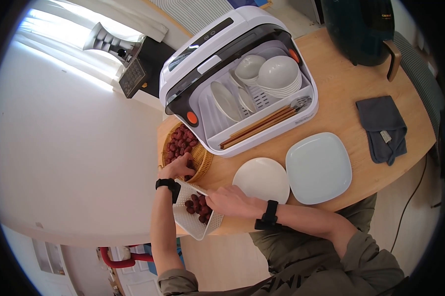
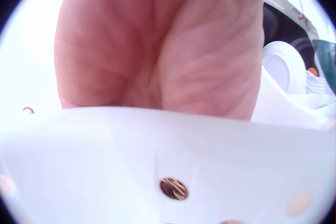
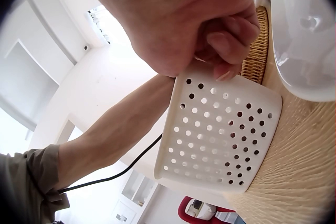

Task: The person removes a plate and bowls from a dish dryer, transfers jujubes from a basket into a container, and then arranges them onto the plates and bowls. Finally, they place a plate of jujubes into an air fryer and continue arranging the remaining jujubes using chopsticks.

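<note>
My right hand (image 1: 236, 201) grips the rim of a white perforated plastic basket (image 3: 215, 129), its fingers curled over the edge in the right wrist view. Several dark red dates (image 1: 199, 206) lie inside that basket. My left hand (image 1: 177, 166) reaches over the white basket into a round wicker basket (image 1: 203, 159), among the red dates (image 1: 179, 143) there. Its fingertips are mostly hidden, so I cannot tell whether they hold any dates. In the left wrist view the palm (image 2: 163, 45) shows behind the white basket's wall.
A white dish cabinet (image 1: 242, 143) with bowls, plates and chopsticks stands beyond the baskets, its lid raised. A round white plate (image 1: 262, 180) and a pale blue square plate (image 1: 318, 167) lie to the right. Farther right are a grey cloth (image 1: 380, 123) and a dark green appliance (image 1: 358, 34).
</note>
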Demonstrator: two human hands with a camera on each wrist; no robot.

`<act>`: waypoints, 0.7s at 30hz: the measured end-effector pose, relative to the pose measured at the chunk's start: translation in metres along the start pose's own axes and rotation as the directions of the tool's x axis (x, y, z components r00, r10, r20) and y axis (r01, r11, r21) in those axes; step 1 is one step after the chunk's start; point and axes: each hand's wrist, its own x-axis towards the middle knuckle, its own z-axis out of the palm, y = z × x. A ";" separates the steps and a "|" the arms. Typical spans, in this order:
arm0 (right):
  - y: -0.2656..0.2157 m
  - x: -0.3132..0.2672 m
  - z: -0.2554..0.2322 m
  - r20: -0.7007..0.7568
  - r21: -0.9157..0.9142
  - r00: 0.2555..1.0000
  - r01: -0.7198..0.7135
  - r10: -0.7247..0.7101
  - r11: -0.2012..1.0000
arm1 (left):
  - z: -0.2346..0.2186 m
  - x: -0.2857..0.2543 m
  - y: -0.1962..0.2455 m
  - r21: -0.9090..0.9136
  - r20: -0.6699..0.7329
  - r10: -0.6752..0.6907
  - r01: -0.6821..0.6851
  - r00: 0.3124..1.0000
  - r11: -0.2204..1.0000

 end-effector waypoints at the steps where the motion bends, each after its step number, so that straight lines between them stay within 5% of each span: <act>1: 0.000 0.000 0.000 0.006 0.001 1.000 -0.009 0.009 1.000 | 0.001 -0.001 0.002 0.018 -0.037 0.017 -0.017 0.999 1.000; 5: 0.000 -0.002 0.001 -0.023 0.000 1.000 0.003 -0.003 1.000 | 0.000 0.001 -0.002 -0.018 0.009 0.003 -0.002 1.000 1.000; 7: 0.000 -0.001 0.001 -0.024 -0.003 1.000 0.009 -0.009 1.000 | 0.009 0.009 -0.017 -0.140 -0.039 0.146 -0.150 0.989 0.979; 11: 0.000 0.000 0.000 0.002 -0.003 1.000 -0.007 0.007 1.000 | 0.017 0.014 -0.023 -0.078 -0.075 0.157 -0.163 0.985 0.984; 16: 0.000 0.000 0.000 0.009 -0.011 1.000 -0.010 0.010 1.000 | 0.010 0.002 -0.002 -0.009 -0.021 0.006 -0.006 1.000 1.000; 21: 0.000 0.000 -0.001 0.031 -0.012 0.999 -0.017 0.017 1.000 | 0.015 0.016 -0.016 -0.091 0.045 0.002 0.002 0.999 0.996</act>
